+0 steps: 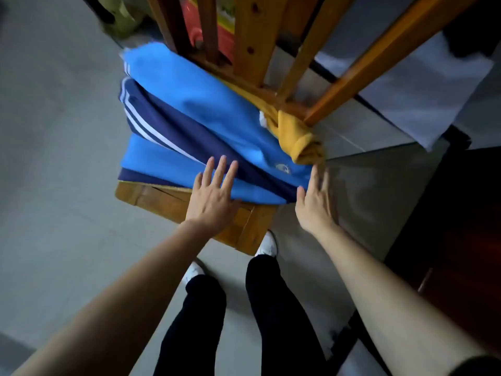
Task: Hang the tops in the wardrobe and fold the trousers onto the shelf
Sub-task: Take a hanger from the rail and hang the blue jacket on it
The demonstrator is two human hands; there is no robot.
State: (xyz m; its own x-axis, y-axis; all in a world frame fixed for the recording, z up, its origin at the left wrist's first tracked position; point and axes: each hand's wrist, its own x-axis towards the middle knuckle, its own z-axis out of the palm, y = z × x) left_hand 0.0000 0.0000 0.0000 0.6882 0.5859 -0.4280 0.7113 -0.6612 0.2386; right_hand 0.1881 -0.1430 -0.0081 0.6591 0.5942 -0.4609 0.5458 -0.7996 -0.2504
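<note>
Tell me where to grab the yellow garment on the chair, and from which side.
Pinch the bunched, cuffed end of the yellow garment, which hangs free past the far right corner of the chair. Come from the right, probably with the right hand, open nearby: the rest seems wedged between the blue top and the backrest rail.

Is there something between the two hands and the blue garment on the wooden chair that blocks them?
Nothing visible blocks them. The left hand lies flat on the blue garment, and the right hand is at its right edge. The yellow garment lies farther back, near the back of the wooden chair, not between.
</note>
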